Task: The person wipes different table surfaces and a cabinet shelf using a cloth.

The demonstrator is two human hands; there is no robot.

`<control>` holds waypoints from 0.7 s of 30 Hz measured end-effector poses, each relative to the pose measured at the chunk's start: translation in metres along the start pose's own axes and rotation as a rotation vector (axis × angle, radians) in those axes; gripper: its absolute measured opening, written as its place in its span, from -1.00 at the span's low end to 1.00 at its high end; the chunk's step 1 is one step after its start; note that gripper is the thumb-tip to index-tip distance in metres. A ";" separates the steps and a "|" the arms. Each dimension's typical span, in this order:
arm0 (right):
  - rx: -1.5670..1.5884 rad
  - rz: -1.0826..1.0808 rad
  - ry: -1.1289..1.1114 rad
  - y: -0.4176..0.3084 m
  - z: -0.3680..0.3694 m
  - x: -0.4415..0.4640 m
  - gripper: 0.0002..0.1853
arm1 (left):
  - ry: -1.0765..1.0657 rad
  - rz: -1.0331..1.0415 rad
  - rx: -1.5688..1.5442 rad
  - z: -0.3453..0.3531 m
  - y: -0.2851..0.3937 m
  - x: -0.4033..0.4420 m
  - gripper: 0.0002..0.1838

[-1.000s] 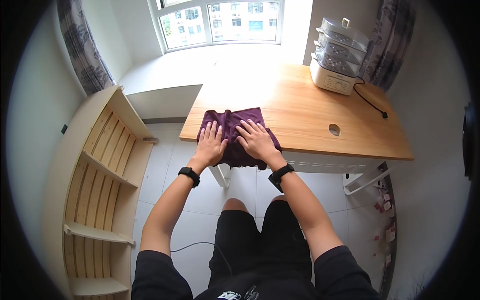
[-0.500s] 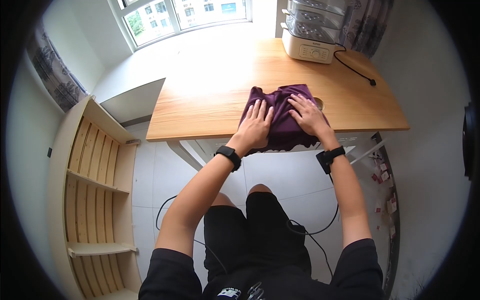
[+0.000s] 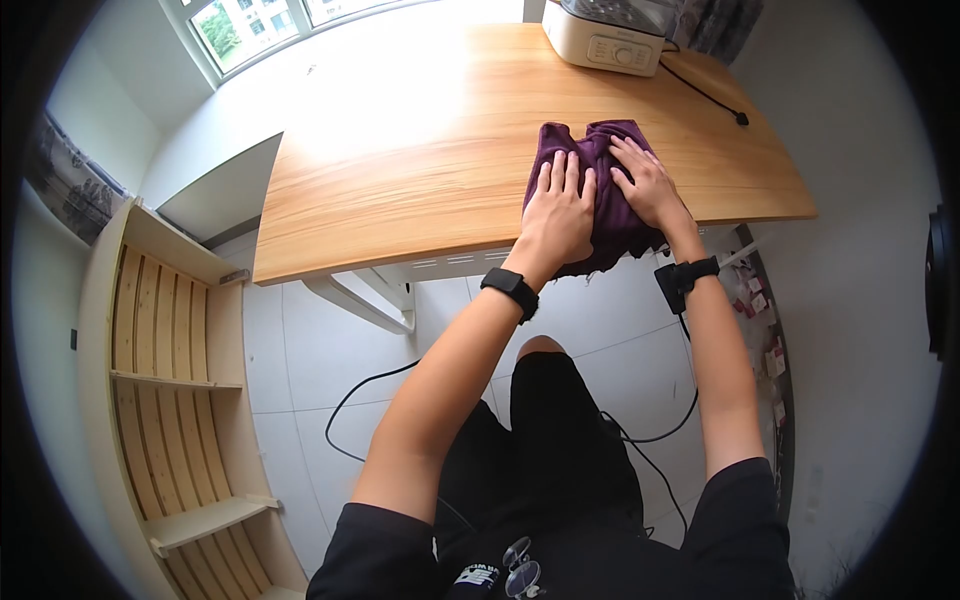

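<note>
A dark purple cloth (image 3: pixel 612 212) lies bunched on the wooden table (image 3: pixel 400 190), its lower part hanging over the front edge. My left hand (image 3: pixel 562 208) presses flat on the cloth's left side, fingers stretched out and pointing away from me. On the cloth's right side rests my right hand (image 3: pixel 650 182), its fingers also extended and a little apart. The cloth shows between the two hands and beyond the fingertips. It covers the round hole in the tabletop seen earlier.
A white multi-tier appliance (image 3: pixel 608 45) stands at the table's back right, its black cord (image 3: pixel 705 92) trailing along the right side. A wooden shelf unit (image 3: pixel 180 400) is at the left. A thin black cable (image 3: pixel 350 395) loops below the table.
Both hands and the cloth beneath them have moved right along the table's front edge, covering the round hole. The view has shifted, with the appliance now partly cut off at the top.
</note>
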State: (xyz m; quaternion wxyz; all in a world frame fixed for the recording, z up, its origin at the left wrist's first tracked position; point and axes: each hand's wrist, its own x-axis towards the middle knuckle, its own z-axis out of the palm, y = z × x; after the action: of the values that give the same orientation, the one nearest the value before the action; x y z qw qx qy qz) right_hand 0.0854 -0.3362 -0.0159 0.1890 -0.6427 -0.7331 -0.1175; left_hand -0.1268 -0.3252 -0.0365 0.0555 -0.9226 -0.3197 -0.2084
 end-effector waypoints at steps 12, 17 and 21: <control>-0.213 -0.106 0.002 -0.030 0.011 -0.015 -0.47 | 0.084 0.039 -0.059 -0.013 -0.040 -0.056 -0.09; -0.207 -0.254 0.040 -0.107 0.029 -0.011 -0.45 | 0.084 -0.067 -0.023 -0.046 -0.100 -0.119 -0.05; -0.137 -0.278 0.034 -0.185 0.047 0.009 -0.42 | 0.007 -0.164 0.063 -0.068 -0.148 -0.160 -0.01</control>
State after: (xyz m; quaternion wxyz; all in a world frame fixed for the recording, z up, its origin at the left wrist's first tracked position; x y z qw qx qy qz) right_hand -0.1041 -0.3359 -0.0415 0.1390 -0.5441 -0.8021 -0.2031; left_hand -0.3545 -0.3146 -0.0467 0.0683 -0.8904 -0.4004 -0.2055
